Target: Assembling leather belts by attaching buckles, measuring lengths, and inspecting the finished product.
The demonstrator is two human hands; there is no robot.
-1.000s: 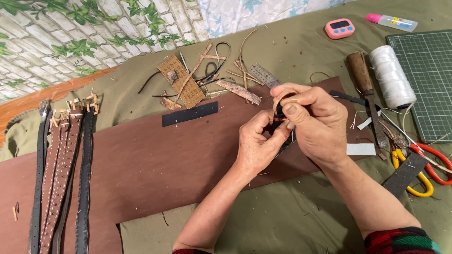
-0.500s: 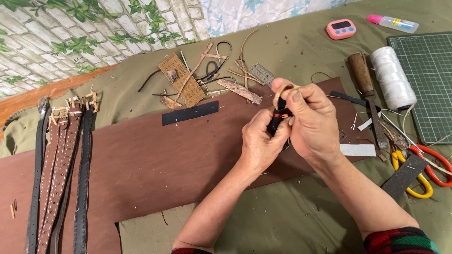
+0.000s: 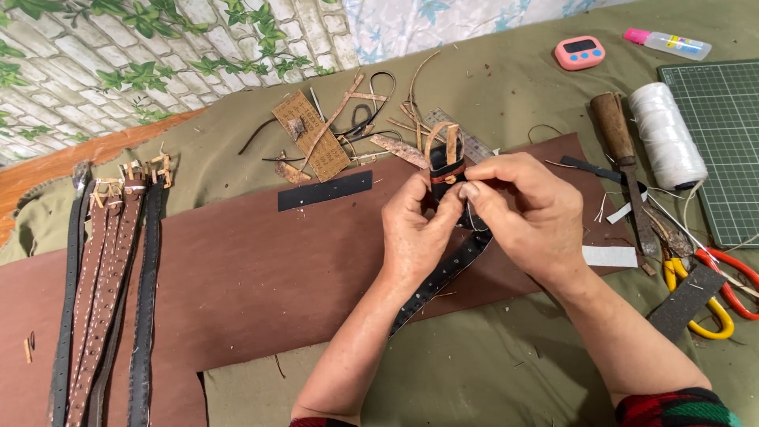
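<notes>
My left hand (image 3: 415, 229) and my right hand (image 3: 526, 213) meet over the brown leather sheet (image 3: 237, 277). Together they pinch the folded end of a black studded belt (image 3: 443, 273), which hangs down between them onto the sheet. A tan buckle with a brown loop (image 3: 444, 150) sticks up above my fingertips at the belt's end. The thumbs of both hands press on the loop.
Several finished belts (image 3: 103, 285) lie at the left. A black strip (image 3: 324, 190) and leather scraps (image 3: 316, 138) lie behind. At right are an awl (image 3: 621, 142), a white thread spool (image 3: 668, 134), a green cutting mat (image 3: 723, 142), scissors (image 3: 715, 289), a pink timer (image 3: 579, 52).
Both hands have turned the belt end upward, so the buckle now shows above the fingers. The hands stayed over the same spot on the sheet.
</notes>
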